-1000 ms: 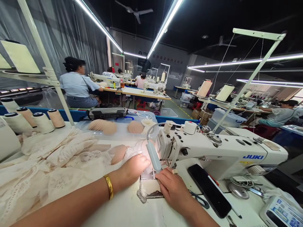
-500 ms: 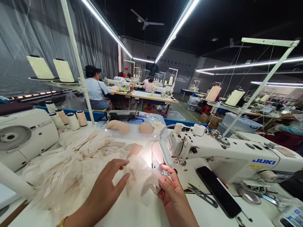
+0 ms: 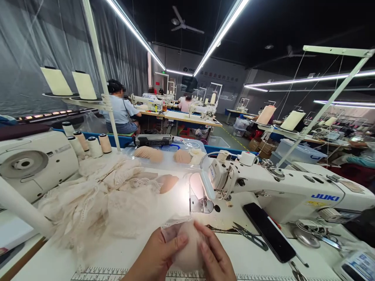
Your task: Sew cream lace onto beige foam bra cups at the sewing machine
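Note:
Just in front of the sewing machine (image 3: pixel 254 183), both hands hold a cream fabric cup piece (image 3: pixel 190 249) with a sheer lace edge. My left hand (image 3: pixel 159 248) grips its left side, thumb laid across the front. On the other side, my right hand (image 3: pixel 218 253) pinches the piece between thumb and fingers. The piece is rounded and covers part of the fingertips. Behind it, the lit needle plate (image 3: pixel 202 205) lies bare under the presser foot. A heap of cream lace fabric (image 3: pixel 102 199) spreads over the table to the left.
Black thread snips (image 3: pixel 250 235) and a black phone (image 3: pixel 269 232) lie right of my hands. A measuring tape strip (image 3: pixel 102 273) runs along the front edge. Stacked beige pads (image 3: pixel 149 153) sit in a clear tray behind. Thread cones (image 3: pixel 95 147) stand at left; co-workers sit farther back.
My left hand has moved right and closed on the fabric piece. My right hand has come down toward the front edge with it, away from the needle area. The lace heap stays at left.

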Available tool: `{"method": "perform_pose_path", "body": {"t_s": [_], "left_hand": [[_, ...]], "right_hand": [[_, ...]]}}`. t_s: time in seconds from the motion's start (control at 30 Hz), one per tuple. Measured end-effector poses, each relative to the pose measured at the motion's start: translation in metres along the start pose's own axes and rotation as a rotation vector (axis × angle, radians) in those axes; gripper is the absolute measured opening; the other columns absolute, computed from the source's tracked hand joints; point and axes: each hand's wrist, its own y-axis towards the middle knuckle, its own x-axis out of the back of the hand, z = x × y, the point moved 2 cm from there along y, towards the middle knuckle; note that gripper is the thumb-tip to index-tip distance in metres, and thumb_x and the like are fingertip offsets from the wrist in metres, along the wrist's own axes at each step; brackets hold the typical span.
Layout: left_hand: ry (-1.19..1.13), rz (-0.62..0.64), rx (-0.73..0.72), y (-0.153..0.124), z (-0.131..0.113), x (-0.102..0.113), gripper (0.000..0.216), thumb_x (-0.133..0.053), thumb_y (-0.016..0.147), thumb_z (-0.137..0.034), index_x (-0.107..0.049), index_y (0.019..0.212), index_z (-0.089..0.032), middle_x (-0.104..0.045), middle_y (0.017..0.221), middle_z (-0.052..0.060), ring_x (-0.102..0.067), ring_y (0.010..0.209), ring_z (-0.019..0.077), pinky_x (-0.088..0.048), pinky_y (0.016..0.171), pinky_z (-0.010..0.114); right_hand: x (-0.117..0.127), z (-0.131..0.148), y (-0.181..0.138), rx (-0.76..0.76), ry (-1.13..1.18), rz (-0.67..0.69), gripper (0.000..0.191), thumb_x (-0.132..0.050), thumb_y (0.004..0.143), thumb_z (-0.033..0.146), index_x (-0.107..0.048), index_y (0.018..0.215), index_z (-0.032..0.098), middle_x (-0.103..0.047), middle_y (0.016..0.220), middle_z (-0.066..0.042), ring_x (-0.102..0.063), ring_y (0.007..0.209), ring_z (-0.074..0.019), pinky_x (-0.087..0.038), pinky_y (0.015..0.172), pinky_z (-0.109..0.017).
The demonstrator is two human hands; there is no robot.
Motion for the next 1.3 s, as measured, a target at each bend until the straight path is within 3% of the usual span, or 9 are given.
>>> {"method": "perform_pose_path", "body": {"t_s": [0.17,0.33,0.57,0.83,1.07,1.3], "left_hand": [[-0.06,-0.02,-0.004,-0.007,-0.002,-0.008,0.055,-0.095,0.075,-0.047,-0.082,0.118,-0.015,-0.082,0.11,0.018,-0.073,0.111,0.0401,-0.057,0.099,0.047],[-0.165,-0.087,-0.018,-0.003,-0.007,-0.009,0.053,-0.096,0.072,-0.039,-0.083,0.117,-0.014,-0.083,0.108,0.017,-0.076,0.105,0.0385,-0.058,0.098,0.045],[-0.191,-0.132,-0.002,0.009,0.002,-0.013,0.046,-0.093,0.079,-0.049,-0.085,0.105,-0.012,-0.083,0.104,0.016,-0.076,0.101,0.0329,-0.06,0.088,0.035],[-0.184,-0.163,-0.026,0.012,0.0,-0.016,0.043,-0.093,0.078,-0.047,-0.084,0.099,-0.011,-0.082,0.094,0.015,-0.077,0.093,0.0323,-0.06,0.086,0.037],[-0.216,-0.119,0.012,0.015,0.004,-0.022,0.047,-0.097,0.075,-0.046,-0.084,0.107,-0.014,-0.082,0.103,0.014,-0.076,0.097,0.0293,-0.059,0.086,0.033],[-0.208,-0.097,0.025,0.016,0.0,-0.026,0.046,-0.098,0.074,-0.044,-0.085,0.106,-0.012,-0.082,0.102,0.015,-0.075,0.099,0.031,-0.059,0.087,0.035]], "right_hand": [[-0.002,0.013,0.018,-0.14,0.22,-0.014,0.086,-0.095,0.072,0.062,-0.064,0.144,0.028,-0.081,0.111,-0.011,-0.078,0.095,-0.0312,-0.061,0.086,-0.044],[-0.001,0.0,0.015,-0.084,0.185,0.032,0.105,-0.1,0.068,0.053,-0.048,0.156,0.029,-0.083,0.099,-0.008,-0.079,0.087,-0.0306,-0.063,0.079,-0.044],[-0.001,-0.008,0.016,0.003,0.114,-0.03,0.102,-0.098,0.07,0.055,-0.045,0.152,0.026,-0.083,0.095,-0.008,-0.08,0.086,-0.0297,-0.063,0.079,-0.041],[0.0,-0.01,0.019,0.019,0.156,-0.129,0.104,-0.102,0.062,0.057,-0.045,0.144,0.027,-0.083,0.093,-0.007,-0.08,0.091,-0.0315,-0.063,0.084,-0.044],[0.002,-0.012,0.022,0.047,0.177,-0.131,0.095,-0.101,0.065,0.053,-0.05,0.14,0.027,-0.084,0.096,-0.007,-0.08,0.09,-0.0313,-0.063,0.082,-0.044],[0.005,-0.011,0.023,0.045,0.183,-0.158,0.099,-0.102,0.064,0.052,-0.05,0.144,0.025,-0.083,0.099,-0.01,-0.08,0.091,-0.0333,-0.063,0.084,-0.047]]}}
